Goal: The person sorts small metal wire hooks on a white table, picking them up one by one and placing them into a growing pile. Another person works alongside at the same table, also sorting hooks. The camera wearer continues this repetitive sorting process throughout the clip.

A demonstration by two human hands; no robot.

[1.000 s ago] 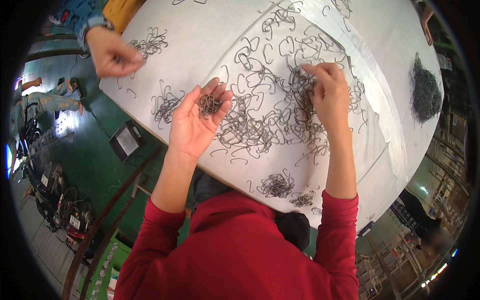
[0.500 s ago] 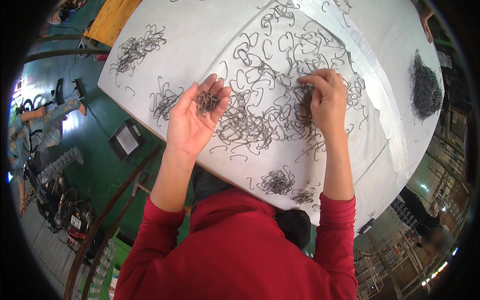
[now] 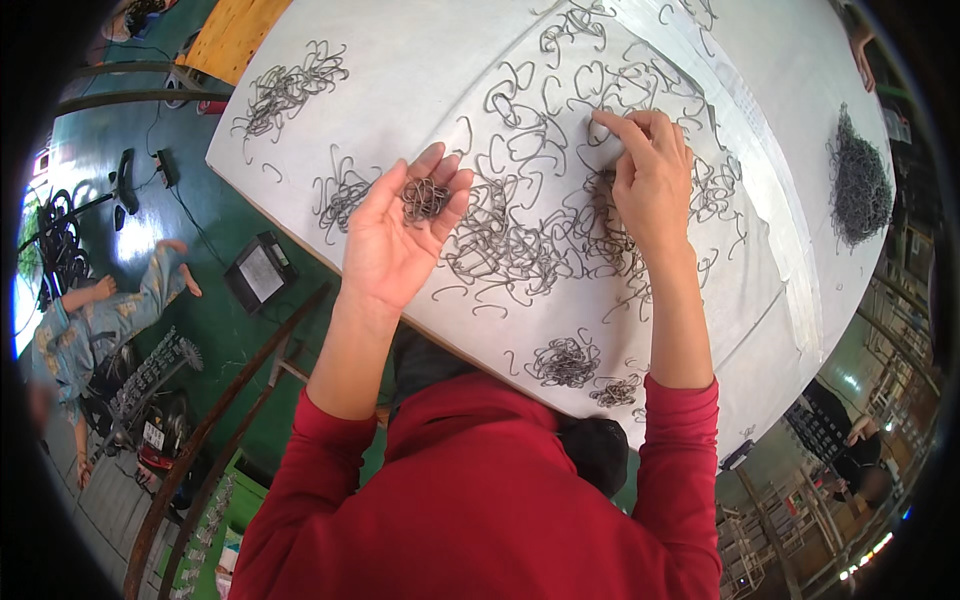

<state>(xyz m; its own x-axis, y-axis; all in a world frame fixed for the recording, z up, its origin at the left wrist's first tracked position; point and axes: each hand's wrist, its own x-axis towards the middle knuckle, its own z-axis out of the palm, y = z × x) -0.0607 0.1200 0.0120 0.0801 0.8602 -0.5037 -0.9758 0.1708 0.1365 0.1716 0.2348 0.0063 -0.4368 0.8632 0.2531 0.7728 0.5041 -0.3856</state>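
My left hand [image 3: 395, 245] is palm up and cupped, with a small clump of bent wire hooks [image 3: 424, 200] resting on its curled fingers. My right hand [image 3: 652, 185] is palm down over the far side of a spread of loose grey wire hooks [image 3: 515, 250]. Its index finger stretches out to a single hook there, while the thumb stays apart from it. The remaining fingers are bent, and what lies beneath the palm is hidden.
Smaller hook heaps lie on the white-covered table [image 3: 410, 90]: one far left [image 3: 290, 90], one beside my left hand [image 3: 342, 195], one at the near edge [image 3: 565, 362]. A dense dark pile [image 3: 860, 178] sits far right. A person [image 3: 110, 310] is on the floor at left.
My right hand has shifted slightly up and away, its index finger stretching out farther. The left hand still cups its clump. The whole view has moved a little.
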